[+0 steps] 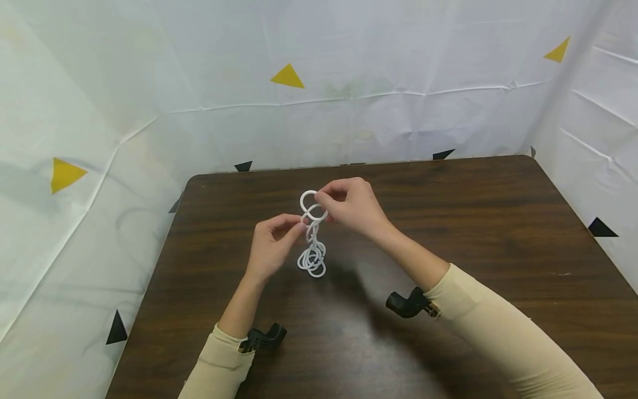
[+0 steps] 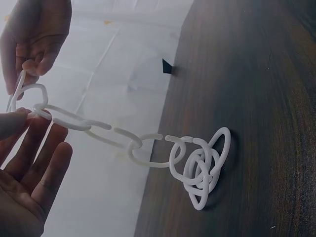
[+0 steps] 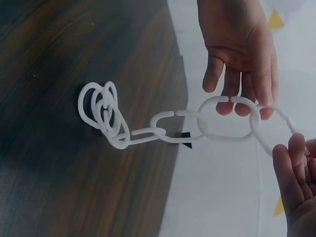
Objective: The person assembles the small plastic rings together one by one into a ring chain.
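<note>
A chain of white plastic C-shaped links (image 3: pixel 227 138) hangs from both hands, its lower links heaped (image 1: pixel 313 258) on the table. My left hand (image 1: pixel 269 244) pinches an upper link between thumb and fingertips, the other fingers loosely spread in the left wrist view. Higher and to the right, my right hand (image 1: pixel 354 206) pinches the link at the top end of the chain, which overlaps the one below it in the head view. Small gaps show in several links, as in the wide link (image 2: pixel 69 124) just under the left fingers.
The dark wood-grain table (image 1: pixel 498 233) spreads under both hands. White sheeting (image 1: pixel 379 50) with yellow and black triangles stands behind it and at both sides. A black wrist mount (image 1: pixel 408 303) sits on the right sleeve, and another mount (image 1: pixel 269 337) on the left.
</note>
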Motion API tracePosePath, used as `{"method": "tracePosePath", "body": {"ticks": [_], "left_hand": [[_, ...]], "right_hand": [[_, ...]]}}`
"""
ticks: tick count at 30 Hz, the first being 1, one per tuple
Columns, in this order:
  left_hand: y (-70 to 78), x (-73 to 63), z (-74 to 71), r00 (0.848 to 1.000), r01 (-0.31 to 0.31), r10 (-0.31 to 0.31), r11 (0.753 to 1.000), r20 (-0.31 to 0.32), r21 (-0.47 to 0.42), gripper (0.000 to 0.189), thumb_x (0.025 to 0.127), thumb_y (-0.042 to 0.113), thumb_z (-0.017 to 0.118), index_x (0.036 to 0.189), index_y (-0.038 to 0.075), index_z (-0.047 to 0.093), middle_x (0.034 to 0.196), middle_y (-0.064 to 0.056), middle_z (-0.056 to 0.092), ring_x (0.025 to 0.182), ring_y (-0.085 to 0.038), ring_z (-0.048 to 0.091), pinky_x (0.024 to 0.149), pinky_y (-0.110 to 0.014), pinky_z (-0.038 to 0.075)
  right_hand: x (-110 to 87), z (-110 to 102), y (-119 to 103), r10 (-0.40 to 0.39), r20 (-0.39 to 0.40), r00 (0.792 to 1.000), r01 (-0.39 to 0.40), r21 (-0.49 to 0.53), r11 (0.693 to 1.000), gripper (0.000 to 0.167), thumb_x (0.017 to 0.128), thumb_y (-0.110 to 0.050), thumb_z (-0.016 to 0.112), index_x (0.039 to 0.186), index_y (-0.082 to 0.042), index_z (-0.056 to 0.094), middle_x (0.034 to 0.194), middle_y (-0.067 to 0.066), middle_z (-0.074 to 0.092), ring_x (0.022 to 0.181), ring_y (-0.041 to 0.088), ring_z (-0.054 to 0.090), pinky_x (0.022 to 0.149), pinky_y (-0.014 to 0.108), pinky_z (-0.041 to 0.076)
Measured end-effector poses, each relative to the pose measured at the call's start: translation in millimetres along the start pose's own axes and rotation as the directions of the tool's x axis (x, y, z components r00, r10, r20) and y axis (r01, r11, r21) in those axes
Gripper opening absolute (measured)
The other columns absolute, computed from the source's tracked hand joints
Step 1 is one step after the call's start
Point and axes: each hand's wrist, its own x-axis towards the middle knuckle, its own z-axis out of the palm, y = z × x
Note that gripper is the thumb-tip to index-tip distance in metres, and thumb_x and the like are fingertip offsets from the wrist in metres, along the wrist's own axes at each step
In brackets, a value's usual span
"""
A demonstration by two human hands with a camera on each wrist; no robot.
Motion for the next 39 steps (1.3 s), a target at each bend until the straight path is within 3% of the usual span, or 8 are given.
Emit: {"method": "tracePosePath", "body": {"ticks": [9, 15, 22, 28, 32, 37, 39], "left_hand": [[-3.3, 0.7, -0.9, 1.0, -0.005, 0.005, 0.999, -0.001, 0.033, 0.015, 0.091, -0.004, 0.066, 0.103, -0.014, 0.067, 0.099, -0.027, 0.069, 0.084, -0.021, 0.069, 0.072, -0.035, 0.06], [-2.7, 0.1, 0.5, 1.0, -0.003, 0.004, 0.998, -0.006, 0.056, 0.015, 0.09, -0.003, 0.067, 0.102, -0.012, 0.069, 0.099, -0.028, 0.068, 0.084, -0.024, 0.068, 0.071, -0.033, 0.06], [-2.7, -0.5, 1.1, 1.0, -0.003, 0.004, 0.997, -0.008, 0.08, 0.015, 0.091, -0.003, 0.067, 0.103, -0.011, 0.068, 0.099, -0.025, 0.07, 0.086, -0.033, 0.068, 0.072, -0.035, 0.06], [-1.4, 0.2, 0.0, 1.0, 0.017, -0.017, 0.996, -0.006, 0.087, 0.014, 0.09, -0.002, 0.067, 0.101, -0.01, 0.069, 0.099, -0.023, 0.07, 0.084, -0.026, 0.068, 0.071, -0.034, 0.06], [-15.9, 1.7, -2.2, 0.999, 0.038, -0.038, 0.996, -0.005, 0.075, 0.017, 0.091, 0.0, 0.068, 0.104, -0.011, 0.069, 0.1, -0.023, 0.07, 0.086, -0.028, 0.068, 0.071, -0.034, 0.06], [-34.4, 2.5, -5.4, 0.999, 0.048, -0.048, 0.996, -0.004, 0.082, 0.019, 0.091, 0.007, 0.071, 0.108, -0.001, 0.072, 0.101, -0.013, 0.072, 0.09, -0.027, 0.068, 0.073, -0.038, 0.06], [-38.8, 2.7, -6.7, 0.999, 0.05, -0.05, 0.991, 0.001, 0.122, 0.022, 0.09, 0.01, 0.072, 0.111, 0.003, 0.072, 0.101, -0.01, 0.072, 0.092, -0.025, 0.068, 0.076, -0.04, 0.059]], "right_hand": [[-0.1, 1.5, -1.1, 0.004, -0.027, 1.0, -0.006, -0.067, 0.998, 0.013, 0.093, -0.016, 0.066, 0.092, -0.006, 0.075, 0.073, 0.006, 0.07, 0.053, 0.015, 0.066, 0.051, 0.032, 0.056], [-0.3, 0.3, 0.8, -0.019, -0.037, 0.999, 0.014, -0.116, 0.993, 0.014, 0.092, -0.015, 0.065, 0.089, -0.007, 0.076, 0.071, 0.0, 0.069, 0.053, 0.014, 0.066, 0.05, 0.03, 0.055], [-1.8, -0.2, 5.4, -0.134, -0.082, 0.988, 0.11, -0.252, 0.961, 0.013, 0.09, -0.015, 0.069, 0.085, -0.007, 0.077, 0.066, -0.003, 0.067, 0.054, 0.009, 0.059, 0.052, 0.028, 0.049], [-2.5, -0.2, 6.3, -0.109, -0.103, 0.989, 0.089, -0.182, 0.979, 0.014, 0.091, -0.017, 0.068, 0.087, -0.006, 0.076, 0.067, -0.002, 0.067, 0.051, 0.008, 0.061, 0.048, 0.029, 0.051], [-2.0, -3.1, 4.5, -0.102, -0.112, 0.989, 0.088, -0.124, 0.988, 0.013, 0.091, -0.016, 0.068, 0.087, -0.006, 0.075, 0.066, 0.0, 0.067, 0.051, 0.015, 0.064, 0.047, 0.031, 0.052], [-1.5, -7.9, 0.4, -0.132, -0.114, 0.985, 0.121, -0.096, 0.988, 0.011, 0.091, -0.016, 0.068, 0.087, -0.008, 0.075, 0.061, -0.001, 0.066, 0.052, 0.017, 0.064, 0.044, 0.03, 0.048], [-1.7, -10.0, -1.5, -0.153, -0.118, 0.981, 0.143, -0.089, 0.986, 0.01, 0.091, -0.015, 0.068, 0.087, -0.009, 0.075, 0.061, -0.002, 0.066, 0.052, 0.014, 0.064, 0.044, 0.03, 0.047]]}}
